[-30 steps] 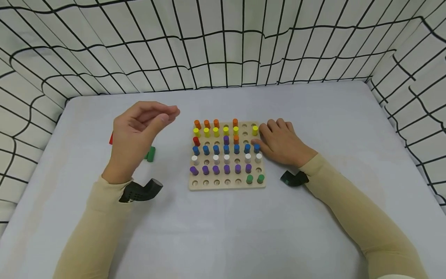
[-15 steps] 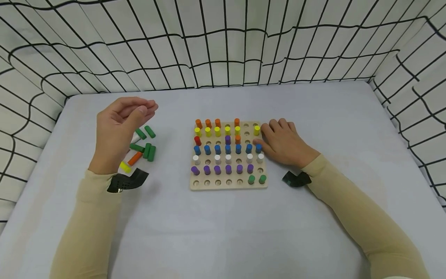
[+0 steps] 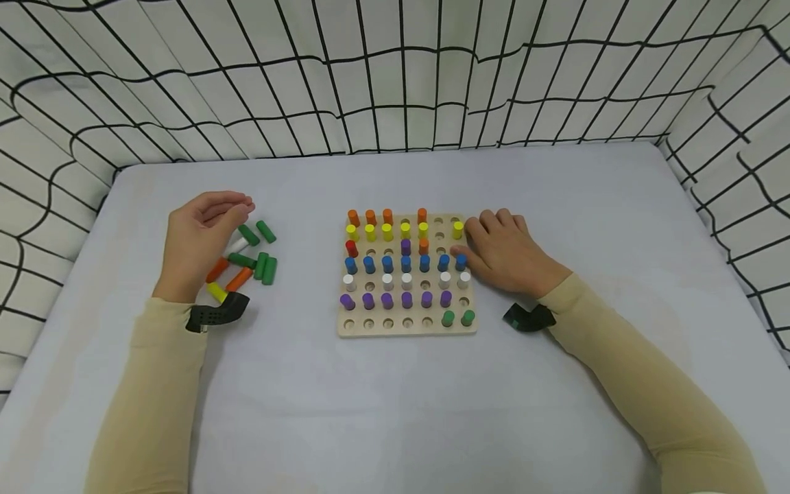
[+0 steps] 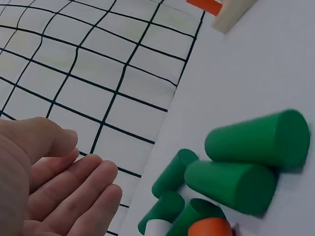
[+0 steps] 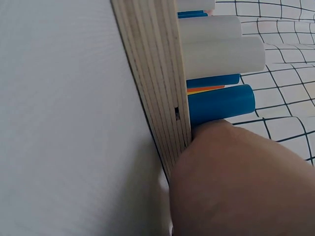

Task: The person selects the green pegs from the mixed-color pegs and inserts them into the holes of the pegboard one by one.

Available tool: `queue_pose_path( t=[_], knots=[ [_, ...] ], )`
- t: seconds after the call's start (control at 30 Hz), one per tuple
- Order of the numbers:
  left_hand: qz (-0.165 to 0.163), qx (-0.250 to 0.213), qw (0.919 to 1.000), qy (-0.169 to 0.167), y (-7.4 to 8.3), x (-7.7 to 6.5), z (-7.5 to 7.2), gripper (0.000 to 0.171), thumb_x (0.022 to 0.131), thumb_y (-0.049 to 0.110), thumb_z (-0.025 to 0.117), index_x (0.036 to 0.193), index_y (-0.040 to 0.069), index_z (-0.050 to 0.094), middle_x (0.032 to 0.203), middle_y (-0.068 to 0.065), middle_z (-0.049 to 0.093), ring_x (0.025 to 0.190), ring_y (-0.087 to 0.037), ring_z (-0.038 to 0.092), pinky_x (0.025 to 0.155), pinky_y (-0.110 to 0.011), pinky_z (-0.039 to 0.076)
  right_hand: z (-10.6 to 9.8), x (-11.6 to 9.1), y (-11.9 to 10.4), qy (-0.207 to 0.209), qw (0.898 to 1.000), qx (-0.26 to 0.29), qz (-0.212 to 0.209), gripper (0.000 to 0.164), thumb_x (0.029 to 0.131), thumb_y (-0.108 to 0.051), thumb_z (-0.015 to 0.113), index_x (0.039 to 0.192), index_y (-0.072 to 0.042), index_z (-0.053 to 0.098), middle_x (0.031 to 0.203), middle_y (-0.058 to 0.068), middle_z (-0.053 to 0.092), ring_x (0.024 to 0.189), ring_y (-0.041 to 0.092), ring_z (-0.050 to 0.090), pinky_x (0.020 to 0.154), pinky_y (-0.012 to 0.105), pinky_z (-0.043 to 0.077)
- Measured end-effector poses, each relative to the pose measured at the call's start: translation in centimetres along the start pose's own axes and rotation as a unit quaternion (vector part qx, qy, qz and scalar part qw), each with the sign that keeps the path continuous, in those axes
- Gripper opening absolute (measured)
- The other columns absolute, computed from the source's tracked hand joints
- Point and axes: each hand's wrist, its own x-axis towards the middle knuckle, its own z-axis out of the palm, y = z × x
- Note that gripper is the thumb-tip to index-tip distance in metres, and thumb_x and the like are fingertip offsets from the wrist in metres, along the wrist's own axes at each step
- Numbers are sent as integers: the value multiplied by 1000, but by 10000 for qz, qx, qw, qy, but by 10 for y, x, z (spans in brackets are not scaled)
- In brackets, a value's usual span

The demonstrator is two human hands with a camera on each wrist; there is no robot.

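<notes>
A wooden pegboard (image 3: 401, 331) lies flat, with rows of coloured pegs standing in it and several bare holes. My right hand (image 3: 509, 250) rests at its right edge, thumb on the board beside a blue peg (image 5: 224, 104) and the other fingers loosely bent along the side. To the left, my left hand (image 3: 197, 240) hovers over a loose pile, fingers loosely curved with nothing between them. Green pegs (image 4: 256, 140), orange pegs (image 3: 239, 279), a white peg (image 3: 237, 245) and a yellow peg (image 3: 217, 291) lie there, partly hidden by the hand and wrist strap.
Black wire mesh (image 3: 401, 82) rises behind the white table (image 3: 395, 412) and along both sides. Dark camera straps (image 3: 217, 312) sit on both wrists. Two green pegs (image 3: 458, 318) stand at the board's front right corner.
My left hand has moved left, away from the board, then lowered toward the loose pegs, uncovering more of them. The right hand stays at the board's edge.
</notes>
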Motion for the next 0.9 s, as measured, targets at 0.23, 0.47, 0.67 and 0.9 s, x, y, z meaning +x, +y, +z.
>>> queue_pose_path(
  t=[0.23, 0.47, 0.67, 0.9],
  knots=[
    [112, 823, 9965, 90, -17, 3, -1, 45, 100, 39, 66, 136, 12, 64, 131, -4, 69, 100, 18, 61, 89, 2, 49, 0, 0, -1, 32, 10000, -5, -32, 50, 105, -54, 49, 125, -9, 54, 116, 15, 59, 110, 36, 49, 100, 55, 43],
    [174, 841, 9963, 45, -21, 3, 0, 43, 100, 29, 69, 137, 9, 62, 138, -15, 67, 100, 21, 59, 90, 1, 49, 1, -1, 0, 63, 10000, 21, -55, 48, 105, -54, 49, 124, -10, 54, 115, 15, 59, 111, 36, 49, 99, 56, 43],
    [255, 828, 9961, 189, -22, 4, 2, 41, 98, 27, 71, 135, 9, 64, 136, -14, 68, 101, 21, 59, 91, 0, 49, 1, -1, 0, 68, 10000, 18, -69, 48, 105, -53, 50, 124, -9, 54, 116, 15, 59, 111, 36, 49, 99, 55, 43],
    [344, 848, 9955, 256, -23, 3, 4, 40, 97, 25, 72, 132, 7, 65, 132, -16, 69, 99, 21, 59, 89, 1, 49, 0, 0, 0, 63, 10000, 52, -50, 49, 105, -54, 50, 124, -9, 54, 118, 15, 60, 110, 35, 49, 99, 54, 43]
  ],
)
